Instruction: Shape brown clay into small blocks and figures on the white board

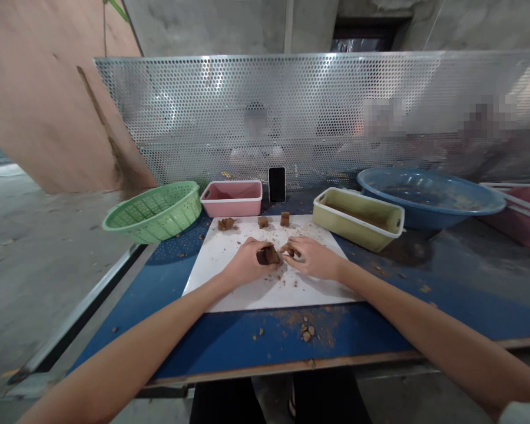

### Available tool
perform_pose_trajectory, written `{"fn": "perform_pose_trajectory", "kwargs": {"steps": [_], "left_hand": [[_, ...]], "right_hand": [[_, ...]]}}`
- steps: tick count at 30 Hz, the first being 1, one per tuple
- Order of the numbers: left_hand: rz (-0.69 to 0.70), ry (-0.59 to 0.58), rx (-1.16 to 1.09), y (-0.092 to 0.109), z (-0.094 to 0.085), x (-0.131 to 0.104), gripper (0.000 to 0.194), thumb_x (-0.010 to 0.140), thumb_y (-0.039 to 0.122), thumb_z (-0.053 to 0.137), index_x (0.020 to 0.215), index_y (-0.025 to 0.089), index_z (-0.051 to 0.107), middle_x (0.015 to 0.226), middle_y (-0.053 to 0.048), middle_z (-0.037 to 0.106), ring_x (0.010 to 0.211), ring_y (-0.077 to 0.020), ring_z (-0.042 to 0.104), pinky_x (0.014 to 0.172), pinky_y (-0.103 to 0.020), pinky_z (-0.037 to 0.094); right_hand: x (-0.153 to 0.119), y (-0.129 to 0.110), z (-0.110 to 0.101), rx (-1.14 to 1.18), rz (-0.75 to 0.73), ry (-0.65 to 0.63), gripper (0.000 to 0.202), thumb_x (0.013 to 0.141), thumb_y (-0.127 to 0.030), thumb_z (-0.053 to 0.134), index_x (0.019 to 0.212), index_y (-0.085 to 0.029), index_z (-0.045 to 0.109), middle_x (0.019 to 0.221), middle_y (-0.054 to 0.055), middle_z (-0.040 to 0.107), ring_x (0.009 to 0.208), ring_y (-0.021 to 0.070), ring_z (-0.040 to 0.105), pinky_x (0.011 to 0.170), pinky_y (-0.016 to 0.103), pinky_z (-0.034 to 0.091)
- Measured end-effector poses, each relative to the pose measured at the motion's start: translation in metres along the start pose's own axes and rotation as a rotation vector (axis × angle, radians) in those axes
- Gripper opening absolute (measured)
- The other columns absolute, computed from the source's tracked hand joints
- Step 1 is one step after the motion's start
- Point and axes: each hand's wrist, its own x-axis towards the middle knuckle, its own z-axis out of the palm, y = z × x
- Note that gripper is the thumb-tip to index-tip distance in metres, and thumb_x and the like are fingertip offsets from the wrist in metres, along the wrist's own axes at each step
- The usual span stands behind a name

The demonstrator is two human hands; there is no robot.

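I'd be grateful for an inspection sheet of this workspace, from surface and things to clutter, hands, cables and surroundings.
Surface: blue table under a white board.
Things: a large brown lump and a smaller brown piece in the hands; three brown chunks beyond.
Clutter: crumbs on the board; powder and small stones near the front edge.
Hands: left hand grips the lump; right hand pinches the smaller piece.
Cables: nothing seen on the table.
Surroundings: green basket, pink bin, upright phone, olive bin, blue basin, perforated screen behind.
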Motion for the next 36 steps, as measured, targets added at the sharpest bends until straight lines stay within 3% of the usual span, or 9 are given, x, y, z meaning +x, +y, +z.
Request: {"fn": "perform_pose_trajectory", "kwargs": {"steps": [6,13,18,22,27,36], "left_hand": [[0.007,-0.009,-0.052,-0.006,0.002,-0.001,0.02,0.081,0.035,0.079,0.097,0.023,0.077,0.089,-0.004,0.078,0.093,-0.0256,0.066,0.087,-0.037,0.052],[-0.033,0.015,-0.048,-0.011,0.004,-0.002,0.028,0.076,0.038,0.083,0.099,0.023,0.078,0.093,-0.006,0.077,0.094,-0.0254,0.069,0.085,-0.035,0.053],[-0.022,0.009,-0.071,-0.011,0.005,-0.002,0.023,0.08,0.038,0.08,0.099,0.024,0.078,0.09,-0.005,0.077,0.096,-0.0253,0.069,0.085,-0.034,0.053],[-0.056,0.022,-0.05,-0.011,0.004,-0.002,0.033,0.076,0.039,0.083,0.105,0.023,0.078,0.094,-0.006,0.077,0.094,-0.0258,0.071,0.085,-0.035,0.054],[-0.055,0.002,-0.047,-0.008,0.002,-0.001,0.025,0.079,0.037,0.08,0.099,0.023,0.078,0.091,-0.005,0.077,0.094,-0.0262,0.07,0.085,-0.037,0.054],[-0.027,0.01,-0.061,-0.01,0.004,-0.001,0.031,0.081,0.041,0.08,0.107,0.024,0.079,0.095,-0.006,0.079,0.098,-0.0273,0.07,0.086,-0.037,0.054]], "right_hand": [[-0.001,0.002,-0.002,0.072,-0.045,-0.01,0.034,0.107,-0.035,0.049,0.129,-0.021,0.072,0.115,0.013,0.059,0.108,0.0254,0.058,0.102,0.043,0.049],[-0.001,0.001,0.003,0.105,-0.09,-0.049,0.035,0.108,-0.037,0.047,0.12,-0.025,0.077,0.116,0.011,0.056,0.111,0.0251,0.054,0.105,0.044,0.047],[0.0,0.002,0.007,0.092,-0.036,-0.025,0.038,0.109,-0.039,0.045,0.131,-0.024,0.073,0.119,0.012,0.054,0.116,0.0273,0.052,0.11,0.049,0.044],[0.001,0.001,0.006,0.136,-0.072,-0.041,0.034,0.108,-0.037,0.048,0.115,-0.024,0.078,0.115,0.011,0.055,0.115,0.0259,0.053,0.109,0.047,0.044],[0.0,-0.001,0.003,0.066,-0.051,-0.024,0.038,0.107,-0.039,0.049,0.134,-0.024,0.071,0.119,0.013,0.054,0.116,0.0278,0.053,0.109,0.049,0.043],[0.001,0.005,0.004,0.008,-0.046,-0.004,0.035,0.108,-0.036,0.048,0.122,-0.024,0.077,0.117,0.013,0.06,0.118,0.0276,0.054,0.11,0.051,0.039]]}}
